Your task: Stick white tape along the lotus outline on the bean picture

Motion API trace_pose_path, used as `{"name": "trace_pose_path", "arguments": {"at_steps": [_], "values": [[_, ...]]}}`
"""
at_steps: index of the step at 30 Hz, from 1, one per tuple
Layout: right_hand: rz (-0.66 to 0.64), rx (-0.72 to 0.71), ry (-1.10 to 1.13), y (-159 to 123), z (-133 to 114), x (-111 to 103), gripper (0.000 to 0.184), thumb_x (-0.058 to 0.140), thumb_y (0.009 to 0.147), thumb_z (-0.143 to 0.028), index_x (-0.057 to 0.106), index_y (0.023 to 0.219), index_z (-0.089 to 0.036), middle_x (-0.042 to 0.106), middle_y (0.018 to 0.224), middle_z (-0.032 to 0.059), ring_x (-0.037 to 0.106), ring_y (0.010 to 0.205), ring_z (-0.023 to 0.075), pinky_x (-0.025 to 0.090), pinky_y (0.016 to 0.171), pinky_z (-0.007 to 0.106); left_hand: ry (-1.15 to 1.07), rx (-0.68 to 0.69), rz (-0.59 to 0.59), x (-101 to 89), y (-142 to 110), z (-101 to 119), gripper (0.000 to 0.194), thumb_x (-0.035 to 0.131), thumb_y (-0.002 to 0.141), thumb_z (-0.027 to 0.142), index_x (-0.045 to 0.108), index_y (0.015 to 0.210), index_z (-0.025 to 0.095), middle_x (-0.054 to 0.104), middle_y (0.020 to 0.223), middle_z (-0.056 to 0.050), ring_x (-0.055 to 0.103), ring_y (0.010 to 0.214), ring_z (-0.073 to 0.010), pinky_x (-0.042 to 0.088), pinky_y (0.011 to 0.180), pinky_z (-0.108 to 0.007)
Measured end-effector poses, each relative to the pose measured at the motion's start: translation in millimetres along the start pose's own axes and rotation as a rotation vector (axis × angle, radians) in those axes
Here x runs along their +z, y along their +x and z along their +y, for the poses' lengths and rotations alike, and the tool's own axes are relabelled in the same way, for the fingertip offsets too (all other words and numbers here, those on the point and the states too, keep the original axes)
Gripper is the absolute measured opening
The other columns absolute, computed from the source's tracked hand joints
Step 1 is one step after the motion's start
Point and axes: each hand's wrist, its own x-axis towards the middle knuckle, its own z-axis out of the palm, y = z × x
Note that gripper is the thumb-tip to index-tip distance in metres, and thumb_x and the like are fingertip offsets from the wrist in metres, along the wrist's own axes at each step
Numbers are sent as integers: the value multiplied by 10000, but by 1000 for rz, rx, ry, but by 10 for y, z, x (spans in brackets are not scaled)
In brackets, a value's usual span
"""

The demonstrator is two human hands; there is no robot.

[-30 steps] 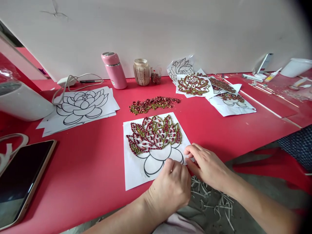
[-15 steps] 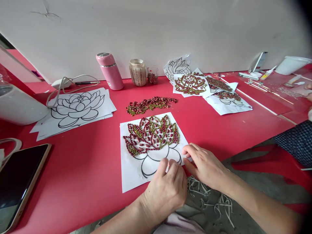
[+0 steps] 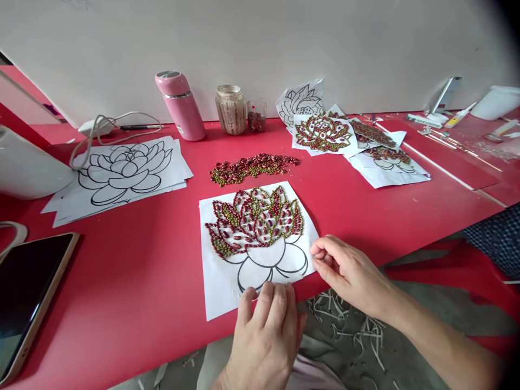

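In front of me on the red table lies a white paper sheet (image 3: 221, 292) with a black lotus outline. Red beans (image 3: 247, 221) and green mung beans (image 3: 231, 216) cover its upper petals, while the lower petals are bare paper. At the near edge, my left hand (image 3: 268, 330) lies palm down, fingers stretched onto the paper and slightly apart, the thumb mostly hidden. My right hand (image 3: 349, 273) is at the sheet's right corner, thumb and forefinger curled closely about its edge. A heap of mixed beans (image 3: 255, 167) sits just beyond the sheet.
Printed lotus sheets (image 3: 125, 173) and a phone (image 3: 36, 292) lie to the left. A pink flask (image 3: 181, 108), a jar (image 3: 231, 111) and a small cup of beans (image 3: 257, 118) stand behind. Bean-covered sheets (image 3: 325, 132) overlap at the back right. Paper strips (image 3: 365, 336) litter the floor.
My left hand has moved down toward the near edge, and its curled fingers have straightened onto the paper. My right hand stays at the right corner. The view has shifted slightly.
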Motion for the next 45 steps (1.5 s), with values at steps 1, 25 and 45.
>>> {"name": "trace_pose_path", "arguments": {"at_steps": [1,25,45], "values": [[3,15,38,1,12,-17,60,434,847,-150,441,873,-204,512,803,-8,506,690,102,419,636,214,-6,-17,5,10,1,16,247,454,839,259,610,968,117,621,901,-64,508,911,-205,343,807,-384],[-52,-74,-78,-11,-166,99,105,413,811,-103,426,781,-203,493,726,-17,487,629,106,399,584,213,-121,-139,95,21,-168,84,215,536,792,247,607,966,143,623,883,-62,518,890,-208,337,834,-396],[-77,-273,-22,89,-647,544,110,433,821,-96,427,821,-206,496,775,0,490,680,122,417,623,235,-4,-298,110,-336,-472,-311,198,551,777,225,600,962,176,616,900,-60,526,881,-199,335,825,-379]]}}
